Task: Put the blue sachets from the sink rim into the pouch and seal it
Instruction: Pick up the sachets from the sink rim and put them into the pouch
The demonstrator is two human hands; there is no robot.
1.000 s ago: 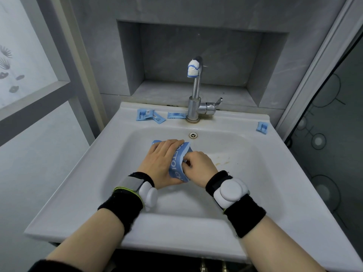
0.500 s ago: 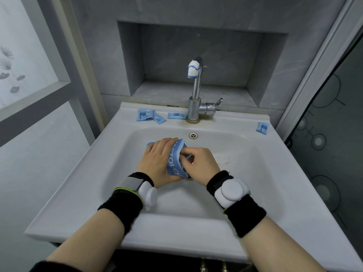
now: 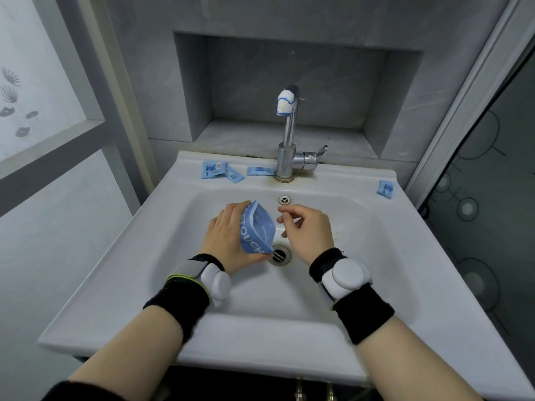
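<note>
The blue pouch (image 3: 257, 230), apparently open-mouthed, is clasped by the left grip (image 3: 228, 235) over the sink (image 3: 347, 176). Nothing is held by the loosely curled right grip (image 3: 307, 230) beside it

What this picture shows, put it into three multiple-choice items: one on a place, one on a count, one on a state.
1. Where is the pouch?
A) on the floor
B) over the basin, in the left hand
C) in the wall niche

2. How many sachets lie on the sink rim to the right of the tap?
A) none
B) one
C) three

3. What does the right hand hold?
A) a sachet
B) the tap lever
C) nothing

Answers:
1 B: the left hand grips the pouch above the basin, near the drain.
2 B: a single sachet lies near the rim's far right corner.
3 C: the right hand hangs beside the pouch, with its fingers loosely curled and nothing in them.
</note>
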